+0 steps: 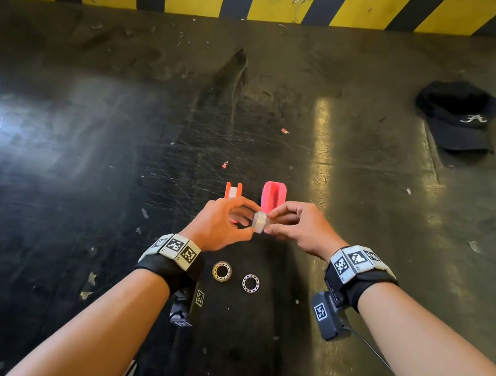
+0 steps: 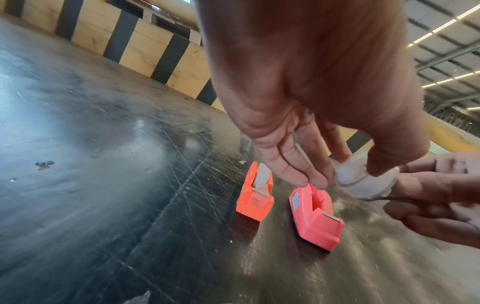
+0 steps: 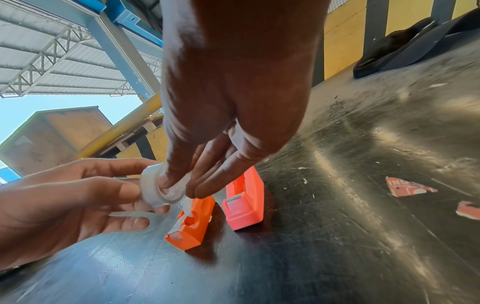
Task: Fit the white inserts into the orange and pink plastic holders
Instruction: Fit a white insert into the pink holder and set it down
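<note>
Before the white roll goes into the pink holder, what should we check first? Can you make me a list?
1. White roll held firmly: ok, the left hand and right hand both pinch it above the table.
2. Pink holder slot free: ok, the left wrist view shows it empty.
3. Orange holder already filled: ok, a white roll sits in it.
4. Pink holder standing flat on the table: ok.
5. Roll lined up over the pink slot: not ok, it is held in front of the holders.
6. Loose tape end facing the cutter: cannot tell.
</note>
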Demonstrator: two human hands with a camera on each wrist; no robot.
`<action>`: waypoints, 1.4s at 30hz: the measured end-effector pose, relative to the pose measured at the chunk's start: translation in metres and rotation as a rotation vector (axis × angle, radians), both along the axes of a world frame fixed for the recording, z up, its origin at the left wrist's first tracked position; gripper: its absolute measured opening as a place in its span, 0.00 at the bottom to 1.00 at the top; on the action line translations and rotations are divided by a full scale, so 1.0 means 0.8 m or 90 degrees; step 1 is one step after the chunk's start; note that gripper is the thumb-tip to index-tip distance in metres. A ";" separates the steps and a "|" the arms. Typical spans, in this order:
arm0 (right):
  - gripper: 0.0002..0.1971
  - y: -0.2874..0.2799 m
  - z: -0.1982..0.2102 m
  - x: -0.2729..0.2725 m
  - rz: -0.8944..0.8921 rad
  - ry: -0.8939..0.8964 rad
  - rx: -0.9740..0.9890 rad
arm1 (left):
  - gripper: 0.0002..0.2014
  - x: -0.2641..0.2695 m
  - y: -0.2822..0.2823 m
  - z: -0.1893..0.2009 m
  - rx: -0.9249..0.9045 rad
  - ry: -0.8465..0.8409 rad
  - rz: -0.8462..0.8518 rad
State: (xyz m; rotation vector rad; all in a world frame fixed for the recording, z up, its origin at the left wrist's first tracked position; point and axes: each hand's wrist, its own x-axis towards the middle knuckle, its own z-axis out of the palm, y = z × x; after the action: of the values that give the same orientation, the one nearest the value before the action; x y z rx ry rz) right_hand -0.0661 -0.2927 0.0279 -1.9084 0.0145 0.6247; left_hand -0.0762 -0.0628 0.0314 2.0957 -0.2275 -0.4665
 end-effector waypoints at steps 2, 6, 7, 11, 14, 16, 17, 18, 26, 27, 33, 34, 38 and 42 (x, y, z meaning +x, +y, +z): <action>0.15 0.003 0.006 0.000 -0.007 0.001 0.028 | 0.22 -0.002 0.004 0.004 -0.025 0.011 0.010; 0.16 0.010 0.015 -0.004 -0.016 0.021 0.083 | 0.20 -0.007 0.014 0.010 -0.068 0.043 0.019; 0.16 0.011 0.016 -0.004 -0.013 0.027 0.092 | 0.20 -0.008 0.017 0.011 -0.069 0.044 0.019; 0.15 0.018 0.016 -0.007 -0.008 0.037 0.107 | 0.20 -0.011 0.023 0.011 -0.066 0.054 0.033; 0.14 0.022 0.018 -0.008 -0.007 0.013 0.080 | 0.19 -0.011 0.023 0.012 -0.063 0.078 0.046; 0.14 0.023 0.018 -0.007 -0.010 0.016 0.080 | 0.20 -0.010 0.024 0.014 -0.061 0.093 0.043; 0.14 0.023 0.019 -0.007 -0.010 0.016 0.080 | 0.21 -0.010 0.024 0.016 -0.059 0.098 0.035; 0.14 0.023 0.020 -0.007 -0.011 0.014 0.079 | 0.22 -0.010 0.024 0.018 -0.057 0.099 0.027; 0.15 0.017 0.021 -0.002 0.007 0.035 0.094 | 0.21 -0.005 0.021 0.024 -0.028 0.096 0.003; 0.15 0.016 0.020 -0.001 0.000 0.031 0.089 | 0.20 -0.004 0.022 0.024 -0.026 0.096 0.001; 0.39 0.012 -0.010 0.028 0.054 -0.105 -0.206 | 0.18 0.011 0.028 0.022 0.025 0.059 0.012; 0.49 0.011 -0.014 0.034 0.093 -0.100 -0.258 | 0.18 0.015 0.028 0.023 0.030 0.057 0.016; 0.69 0.016 -0.028 0.054 0.192 -0.067 -0.395 | 0.18 0.032 0.029 0.023 0.019 0.042 0.031; 0.69 0.020 -0.051 0.067 0.201 -0.078 -0.450 | 0.18 0.054 0.028 0.018 0.025 0.023 0.044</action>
State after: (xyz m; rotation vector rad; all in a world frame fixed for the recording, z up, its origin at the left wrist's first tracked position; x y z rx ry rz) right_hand -0.0126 -0.2764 -0.0126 -2.6639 -0.1671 0.7775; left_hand -0.0333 -0.0406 0.0458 2.1248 -0.1242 -0.4706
